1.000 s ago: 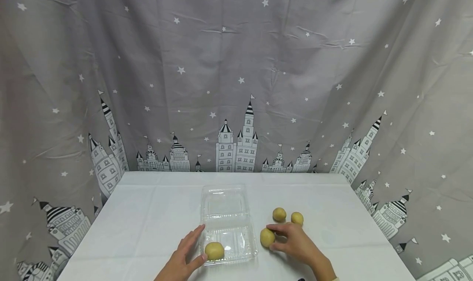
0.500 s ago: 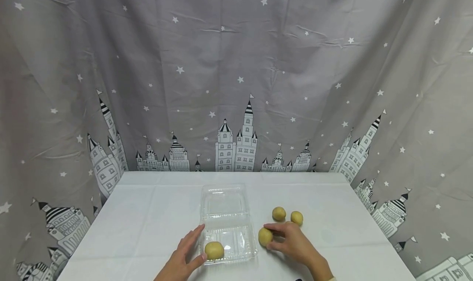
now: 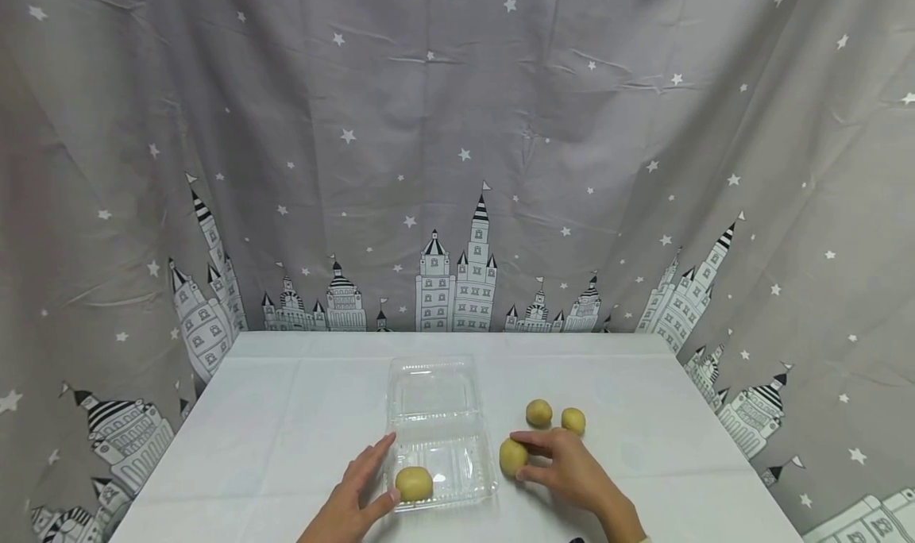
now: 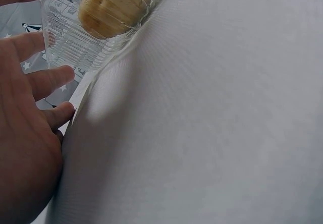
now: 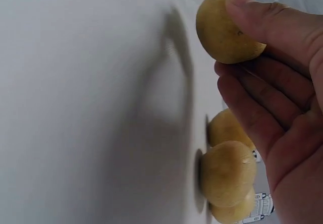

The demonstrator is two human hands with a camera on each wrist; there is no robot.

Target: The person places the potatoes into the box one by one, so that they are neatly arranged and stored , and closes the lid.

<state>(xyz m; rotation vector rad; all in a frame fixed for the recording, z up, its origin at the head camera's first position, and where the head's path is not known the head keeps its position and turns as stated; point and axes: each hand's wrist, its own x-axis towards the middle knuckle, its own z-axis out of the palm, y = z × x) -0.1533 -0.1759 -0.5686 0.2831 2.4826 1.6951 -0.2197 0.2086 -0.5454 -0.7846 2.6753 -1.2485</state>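
Right hand (image 3: 565,465) pinches a potato (image 3: 511,457) low in the frame; left hand (image 3: 352,497), spread out, is by the clear box's (image 3: 457,465) edge.

The right hand (image 3: 568,471) holds a potato (image 3: 511,457). The left hand (image 3: 350,497) is beside a clear box (image 3: 455,465) with one potato (image 3: 415,484) inside. Two more potatoes (image 3: 539,413) sit nearby.
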